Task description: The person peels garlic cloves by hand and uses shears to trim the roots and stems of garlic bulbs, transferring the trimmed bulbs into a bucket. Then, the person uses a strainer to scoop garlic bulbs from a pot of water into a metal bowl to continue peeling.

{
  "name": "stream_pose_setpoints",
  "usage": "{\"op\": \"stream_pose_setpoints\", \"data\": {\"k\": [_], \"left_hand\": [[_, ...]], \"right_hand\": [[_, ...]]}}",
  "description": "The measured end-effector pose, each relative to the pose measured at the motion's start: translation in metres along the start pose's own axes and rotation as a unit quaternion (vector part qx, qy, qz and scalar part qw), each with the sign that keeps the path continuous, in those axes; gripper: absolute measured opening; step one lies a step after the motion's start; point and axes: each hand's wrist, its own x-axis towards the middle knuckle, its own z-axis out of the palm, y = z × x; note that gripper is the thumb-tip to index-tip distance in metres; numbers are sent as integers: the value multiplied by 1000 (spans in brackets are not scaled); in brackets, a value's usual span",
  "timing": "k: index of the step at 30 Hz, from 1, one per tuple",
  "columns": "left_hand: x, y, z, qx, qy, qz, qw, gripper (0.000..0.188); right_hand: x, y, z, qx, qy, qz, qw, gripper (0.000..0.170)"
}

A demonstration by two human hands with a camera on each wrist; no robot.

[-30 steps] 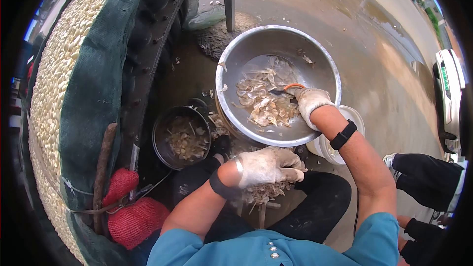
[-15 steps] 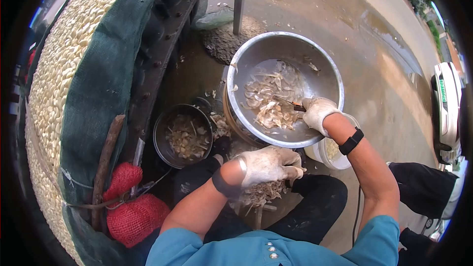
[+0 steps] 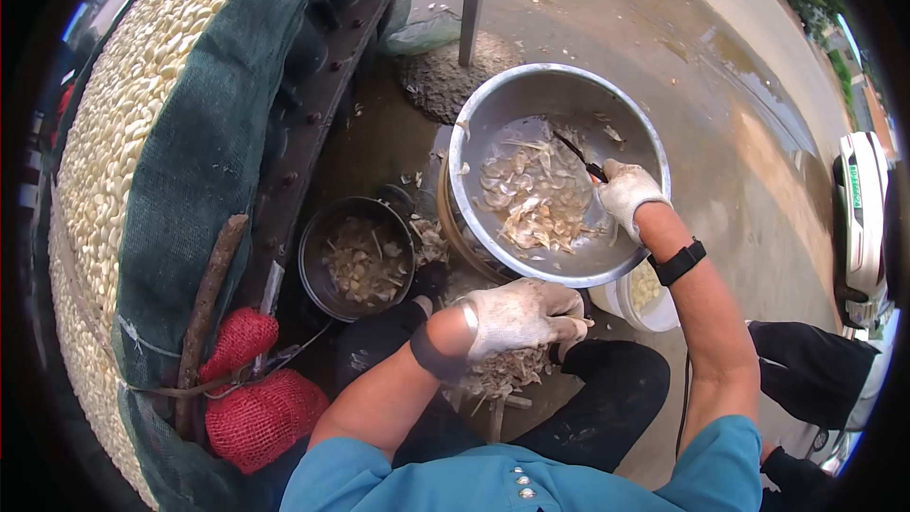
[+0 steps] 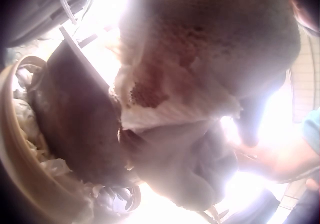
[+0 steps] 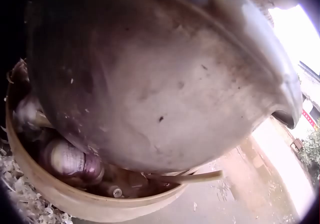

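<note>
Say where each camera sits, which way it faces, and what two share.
Head: on the head, facing forward and down at the basin; left hand, right hand, arms and legs show.
Left wrist: worn there, facing the left hand up close, an arm beyond.
Right wrist: worn there, facing the basin's outside; no hand is clear.
Head and right wrist share the basin.

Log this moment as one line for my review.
Right hand: holds dark tool over metal basin | basin: papery peels inside | left hand: near fibrous scraps, grip unclear
</note>
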Motion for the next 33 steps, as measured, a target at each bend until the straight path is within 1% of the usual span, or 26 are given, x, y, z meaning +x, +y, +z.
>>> {"op": "stream_pose_setpoints", "data": {"k": [1, 3, 5, 7, 9, 11, 13, 15, 17, 18, 19, 20, 21, 22, 23, 24, 25, 26, 27, 28, 29, 31, 32, 33], "left_hand": [[0, 0, -1, 7, 3, 4, 1000, 27], [1, -4, 1, -4, 5, 14, 1000, 27], [1, -3, 1, -15, 7, 24, 1000, 27], [-1, 4, -1, -54, 26, -12, 998, 27], [-2, 4, -1, -57, 33, 0, 998, 26], [-1, 3, -1, -58, 39, 12, 997, 26], [0, 2, 0, -61, 37, 20, 997, 26], [-1, 5, 1, -63, 35, 11, 997, 26], [-1, 6, 2, -62, 31, 5, 998, 26], [0, 5, 3, -94, 27, 7, 995, 26], [1, 4, 4, -127, 23, 10, 992, 26], [2, 4, 5, -125, 21, 11, 992, 26], [3, 4, 6, -156, 25, 12, 987, 26], [3, 4, 6, -187, 28, 14, 982, 27], [4, 4, 6, -186, 28, 14, 982, 27], [4, 4, 5, -210, 27, 10, 977, 28], [4, 3, 5, -235, 26, 5, 972, 29], [6, 2, 5, -234, 26, 5, 972, 29], [9, -1, 4, -208, 11, 8, 978, 30], [10, -2, 5, -181, -4, 11, 983, 31], [10, -2, 6, -181, -3, 12, 983, 31], [9, -2, 10, -203, -10, 18, 979, 31], [10, -4, 12, -203, -9, 18, 979, 31], [11, -6, 13, -207, -9, 23, 978, 31]], "right_hand": [[3, 0, 6, -21, -9, -39, 999, 30], [4, -2, 9, -36, -25, -50, 998, 29], [-5, -7, 6, -80, -79, -82, 990, 29], [-22, -11, -5, -97, -83, -86, 988, 30], [-34, -7, -7, -113, -87, -131, 981, 28], [-47, -3, -12, -115, -73, -142, 980, 25], [-59, -2, -22, -161, -69, -177, 968, 21], [-71, 2, -29, -179, -58, -171, 967, 19], [-83, 6, -38, -155, -26, -143, 977, 18], [-89, 10, -42, -155, -24, -141, 977, 18], [-95, 14, -44, -102, -9, -122, 987, 18], [-102, 16, -45, -48, 5, -103, 994, 18], [-109, 16, -46, -49, 7, -101, 994, 18], [-116, 16, -47, 12, -5, -78, 997, 18], [-122, 16, -46, 72, -16, -55, 996, 19], [-126, 17, -42, 105, -26, -56, 993, 20], [-124, 19, -35, 105, -25, -56, 993, 20], [-120, 21, -25, 114, -2, -63, 991, 20], [-119, 20, -22, 123, 21, -71, 990, 20], [-117, 13, -24, 121, 14, -54, 991, 22], [-111, 7, -26, 121, 15, -55, 991, 22], [-94, -3, -23, 30, 14, -59, 998, 28], [-82, -7, -16, 26, 26, -59, 998, 22], [-74, -15, -16, 26, 26, -60, 998, 22]]}}
